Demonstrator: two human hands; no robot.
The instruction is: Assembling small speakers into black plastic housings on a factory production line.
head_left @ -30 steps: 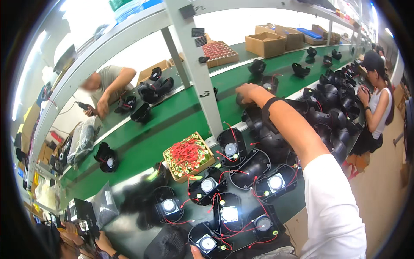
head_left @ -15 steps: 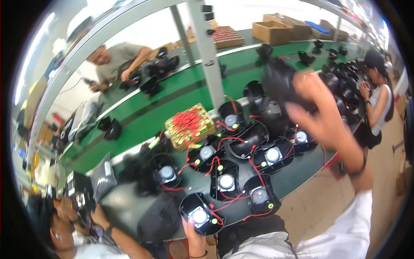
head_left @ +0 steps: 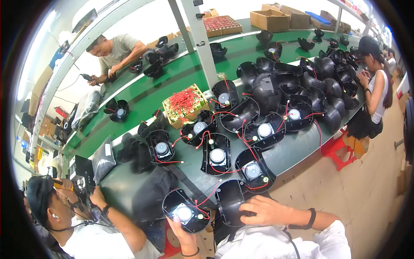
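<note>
My left hand [head_left: 183, 235] grips the lower edge of a black speaker housing half [head_left: 172, 202], which has a round silver speaker and red wires inside. Close beside it, my right hand [head_left: 268, 210] is closed on a black plastic shell [head_left: 228, 194] with a hollow inside and no speaker visible. The two parts are side by side at the table's front edge. Just beyond them lie several more housing halves with speakers, among them one in the middle [head_left: 217, 144] and one to its right [head_left: 251, 160]; red wires trail from them.
A cardboard box of red-wired parts [head_left: 185, 105] stands at the belt [head_left: 146, 101]. Black shells [head_left: 267, 93] are heaped at the right. A grey metal post [head_left: 202, 47] rises behind. Co-workers sit at left, far left and right. A red stool [head_left: 335, 152] stands on the floor.
My right hand has come down from above the heap of shells to the front edge, bringing a black shell beside my left hand. The left hand still holds its housing half.
</note>
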